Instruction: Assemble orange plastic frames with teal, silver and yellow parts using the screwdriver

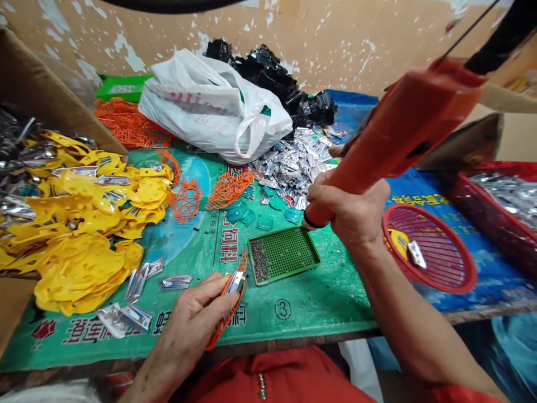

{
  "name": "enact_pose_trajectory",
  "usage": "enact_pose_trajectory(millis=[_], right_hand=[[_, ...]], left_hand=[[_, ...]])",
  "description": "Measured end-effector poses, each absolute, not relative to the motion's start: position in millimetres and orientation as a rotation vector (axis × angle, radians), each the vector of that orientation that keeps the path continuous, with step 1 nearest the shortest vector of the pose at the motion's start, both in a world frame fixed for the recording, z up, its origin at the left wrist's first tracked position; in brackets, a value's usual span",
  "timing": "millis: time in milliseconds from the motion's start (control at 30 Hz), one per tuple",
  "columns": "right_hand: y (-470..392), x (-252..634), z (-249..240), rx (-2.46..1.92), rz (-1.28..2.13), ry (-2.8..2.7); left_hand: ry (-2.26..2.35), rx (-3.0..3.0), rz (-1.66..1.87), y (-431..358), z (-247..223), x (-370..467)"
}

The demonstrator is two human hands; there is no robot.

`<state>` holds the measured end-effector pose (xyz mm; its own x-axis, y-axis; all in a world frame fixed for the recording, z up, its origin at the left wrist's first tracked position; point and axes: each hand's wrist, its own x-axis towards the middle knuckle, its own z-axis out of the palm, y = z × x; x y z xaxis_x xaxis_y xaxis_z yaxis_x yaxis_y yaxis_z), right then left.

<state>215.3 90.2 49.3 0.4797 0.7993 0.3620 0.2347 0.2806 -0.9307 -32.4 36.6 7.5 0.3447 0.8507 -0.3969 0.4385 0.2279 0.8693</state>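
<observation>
My left hand (201, 308) pinches an orange plastic frame (225, 330) with a silvery part (235, 281) laid on it, near the table's front edge. In my right hand (356, 210) is a red electric screwdriver (403, 129), tilted, its black-ringed lower end over the right back corner of a green tray (293, 256). Small screws (260, 262) lie in the tray's left part. The screwdriver's tip is too small to tell apart.
Yellow parts (84, 268) are heaped at the left, silvery parts (296, 162) at the back. A white bag (205, 112) stands behind orange frames (187, 198). At the right are a red basket (470, 274) and a red crate (482, 215).
</observation>
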Motion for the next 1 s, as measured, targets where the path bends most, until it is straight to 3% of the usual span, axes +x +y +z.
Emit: enact_pose_trajectory(millis=[1000], right_hand=[[95.8,214.1,29.0,-1.21,0.463,-1.01]], left_hand=[[1.165,1.366,0.39,35.7,13.1,-25.1]])
